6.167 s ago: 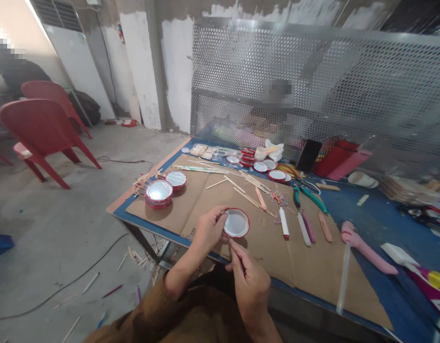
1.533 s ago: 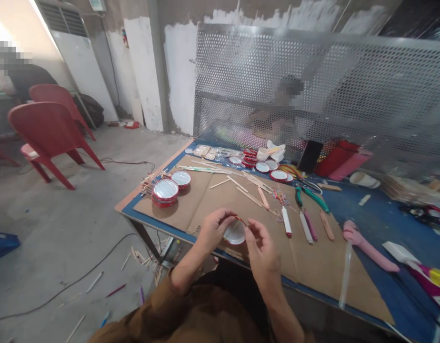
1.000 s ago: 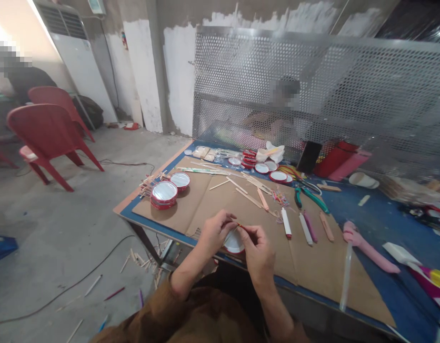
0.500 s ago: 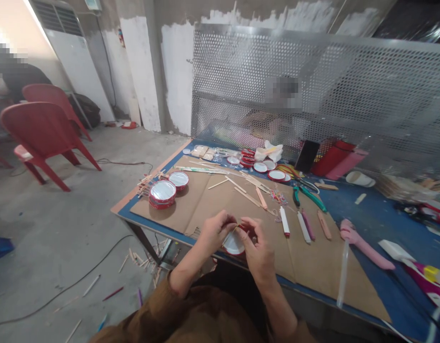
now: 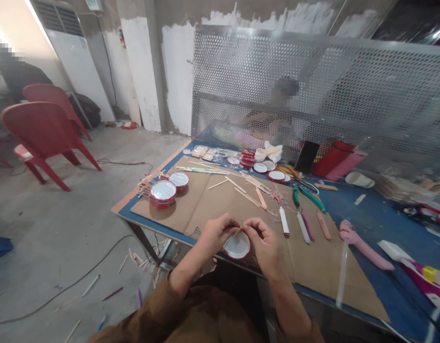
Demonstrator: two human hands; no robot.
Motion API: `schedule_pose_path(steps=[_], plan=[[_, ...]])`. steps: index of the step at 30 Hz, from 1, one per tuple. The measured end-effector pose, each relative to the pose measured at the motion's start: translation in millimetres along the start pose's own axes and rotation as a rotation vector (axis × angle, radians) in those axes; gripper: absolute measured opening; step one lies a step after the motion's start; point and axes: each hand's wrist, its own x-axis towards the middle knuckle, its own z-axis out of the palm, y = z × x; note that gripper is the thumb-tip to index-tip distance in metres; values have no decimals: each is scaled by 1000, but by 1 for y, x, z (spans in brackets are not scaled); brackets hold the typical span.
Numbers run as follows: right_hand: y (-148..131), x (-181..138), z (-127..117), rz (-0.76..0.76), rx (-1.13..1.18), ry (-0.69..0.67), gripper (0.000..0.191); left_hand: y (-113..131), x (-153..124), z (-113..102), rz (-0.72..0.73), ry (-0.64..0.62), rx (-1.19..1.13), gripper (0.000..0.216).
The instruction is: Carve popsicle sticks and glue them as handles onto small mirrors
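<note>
Right by the near edge of the counter (image 5: 352,214), a round lid (image 5: 237,247) with a red rim and a pale face sits between the person's two hands, tilted a little towards the wearer. Across its upper part runs a thin yellow strand (image 5: 238,230). The left hand (image 5: 216,234) comes in at the lid's left side, its thumb and fingers clamped together on the strand; the right hand (image 5: 265,244) meets it from the other side, fingers pinched on the strand as well, close to the left fingertips. I can't tell from where I stand which fingers bear the lid's weight.

Just beyond lies a sheet of brown cardboard (image 5: 202,205) with loose wooden sticks (image 5: 247,196) and a small tangle of coloured bands (image 5: 277,196). To the left, a stack of red-rimmed tins (image 5: 163,194) stands beside another tin (image 5: 179,179). On the right are a white marker (image 5: 284,220), green-handled pliers (image 5: 315,200) and a pink glue gun (image 5: 366,247).

Farther back, more lids (image 5: 276,176) lie near a dark phone (image 5: 307,156) and a red bottle (image 5: 332,159), in front of a perforated metal panel (image 5: 313,71). Well apart, on the floor to the left, stands a red chair (image 5: 50,131).
</note>
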Motion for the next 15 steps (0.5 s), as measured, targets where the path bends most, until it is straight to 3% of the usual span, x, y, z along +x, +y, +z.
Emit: schedule_pose_path(steps=[15], plan=[[-15, 0, -6, -27, -157, -22, 28, 0, -1, 0, -23, 31, 7, 13]])
